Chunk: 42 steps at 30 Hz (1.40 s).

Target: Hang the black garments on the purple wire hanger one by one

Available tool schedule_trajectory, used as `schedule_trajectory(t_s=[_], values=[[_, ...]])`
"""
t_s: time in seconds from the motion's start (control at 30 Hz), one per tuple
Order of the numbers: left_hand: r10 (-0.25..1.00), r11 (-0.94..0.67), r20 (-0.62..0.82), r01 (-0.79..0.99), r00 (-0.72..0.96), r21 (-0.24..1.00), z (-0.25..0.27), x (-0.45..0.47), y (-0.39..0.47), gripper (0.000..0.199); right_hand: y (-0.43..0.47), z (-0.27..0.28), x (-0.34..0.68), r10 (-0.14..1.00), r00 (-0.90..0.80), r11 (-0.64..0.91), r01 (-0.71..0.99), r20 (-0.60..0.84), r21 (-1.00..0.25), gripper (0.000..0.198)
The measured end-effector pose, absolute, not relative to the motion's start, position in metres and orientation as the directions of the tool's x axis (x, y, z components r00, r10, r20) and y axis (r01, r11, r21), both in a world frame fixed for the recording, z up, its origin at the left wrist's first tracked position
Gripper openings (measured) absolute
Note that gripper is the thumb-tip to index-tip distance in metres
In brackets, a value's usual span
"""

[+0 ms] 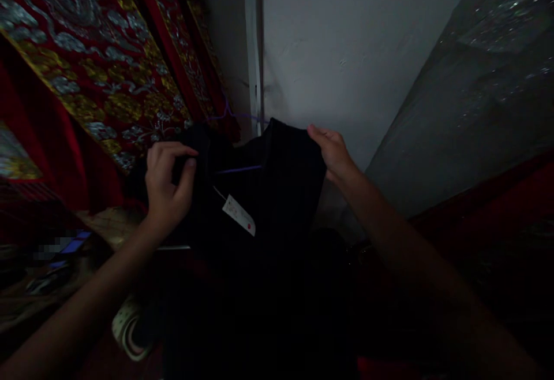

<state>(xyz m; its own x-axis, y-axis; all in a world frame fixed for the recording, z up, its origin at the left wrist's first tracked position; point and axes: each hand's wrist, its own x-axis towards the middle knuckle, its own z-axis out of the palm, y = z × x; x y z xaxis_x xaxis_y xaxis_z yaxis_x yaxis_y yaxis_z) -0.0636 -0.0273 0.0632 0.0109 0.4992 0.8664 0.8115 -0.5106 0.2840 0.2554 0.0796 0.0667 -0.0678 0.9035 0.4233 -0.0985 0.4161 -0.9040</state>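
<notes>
A dark garment (285, 195), its exact kind lost in the dim light, hangs on a thin purple hanger (239, 170) whose hook shows above the neckline. My right hand (332, 150) pinches the garment's shoulder at the right. At the other shoulder my left hand (168, 181) has thumb and fingers curled together on the dark cloth. From the neck opening a white tag (239, 215) with a red dot dangles on a string. The garment's lower part merges into the darkness.
Red cloth with gold and silver embroidery (116, 79) hangs at the left. Behind the garment stand a pale wall (346, 51) and a narrow vertical strip (254, 39). Shiny clear plastic sheeting (485, 91) covers the right side. Below left is a light patterned shoe (130, 331).
</notes>
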Motion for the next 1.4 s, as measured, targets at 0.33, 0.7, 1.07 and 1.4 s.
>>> schedule_trajectory(t_s=[0.33, 0.7, 1.07, 1.4], values=[[0.745, -0.593, 0.499, 0.783, 0.443, 0.190, 0.006, -0.020, -0.008, 0.048, 0.070, 0.033, 0.299, 0.911, 0.126, 0.407, -0.130, 0.392, -0.904, 0.046], [0.991, -0.137, -0.020, 0.976, 0.136, -0.171, 0.016, 0.006, -0.025, 0.053, 0.079, 0.018, 0.312, 0.888, 0.225, 0.448, -0.233, 0.401, -0.863, 0.036], [0.939, -0.161, 0.318, 0.984, 0.131, 0.070, 0.008, -0.004, -0.045, 0.042, 0.102, -0.005, 0.310, 0.857, 0.335, 0.455, -0.136, 0.392, -0.880, 0.040], [0.763, -0.421, 0.618, 0.579, -0.190, 0.698, -0.051, 0.034, -0.050, 0.045, -0.006, -0.120, 0.198, 0.970, 0.215, 0.135, -0.090, 0.113, -0.987, 0.041]])
